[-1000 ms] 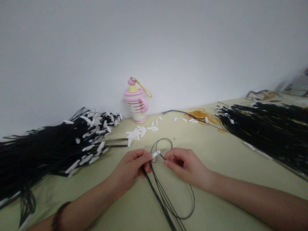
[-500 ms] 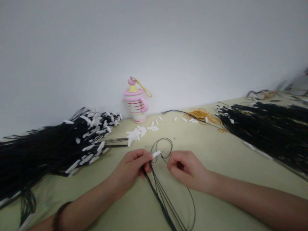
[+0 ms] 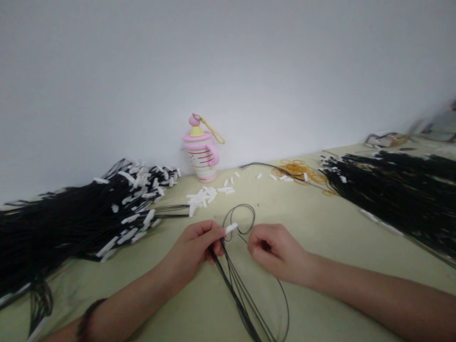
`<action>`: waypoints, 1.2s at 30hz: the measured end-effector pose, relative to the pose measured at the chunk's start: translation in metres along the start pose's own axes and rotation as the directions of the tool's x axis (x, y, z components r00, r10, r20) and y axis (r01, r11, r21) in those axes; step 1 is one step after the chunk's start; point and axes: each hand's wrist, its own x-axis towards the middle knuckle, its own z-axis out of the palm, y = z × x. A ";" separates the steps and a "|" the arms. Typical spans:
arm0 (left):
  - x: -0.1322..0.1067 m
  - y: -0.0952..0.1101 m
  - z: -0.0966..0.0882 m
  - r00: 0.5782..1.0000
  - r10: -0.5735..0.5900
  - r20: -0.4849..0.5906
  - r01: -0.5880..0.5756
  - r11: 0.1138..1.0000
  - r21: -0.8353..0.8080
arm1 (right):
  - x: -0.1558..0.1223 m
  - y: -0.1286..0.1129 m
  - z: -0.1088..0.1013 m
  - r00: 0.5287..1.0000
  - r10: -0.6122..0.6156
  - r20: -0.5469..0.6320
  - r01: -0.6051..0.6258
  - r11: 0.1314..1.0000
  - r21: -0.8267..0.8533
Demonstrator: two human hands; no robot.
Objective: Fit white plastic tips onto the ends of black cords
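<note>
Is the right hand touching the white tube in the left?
Apart: the head view shows tabletop through a gap between the right hand and the white tube.

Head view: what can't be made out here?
Head view: near end of the white sleeve, covered by the left hand.
Head view: how the right hand grips the thin wire, hidden by the curled fingers.
Head view: lower part of the black wires, cut off by the bottom edge.
Head view: markings on the cup, blurred and too small.
</note>
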 end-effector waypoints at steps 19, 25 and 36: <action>0.000 0.001 0.000 1.000 -0.011 -0.007 0.011 0.999 0.033 | 0.000 0.000 -0.001 0.999 -0.026 0.019 0.027 0.999 -0.019; -0.001 0.001 0.000 1.000 0.006 -0.008 -0.006 0.998 0.059 | 0.001 0.000 -0.001 0.999 -0.028 0.027 0.029 0.998 -0.053; 0.000 -0.001 0.000 1.000 -0.006 -0.009 0.007 0.998 0.055 | 0.002 0.000 0.001 0.999 -0.012 0.038 0.015 0.997 -0.079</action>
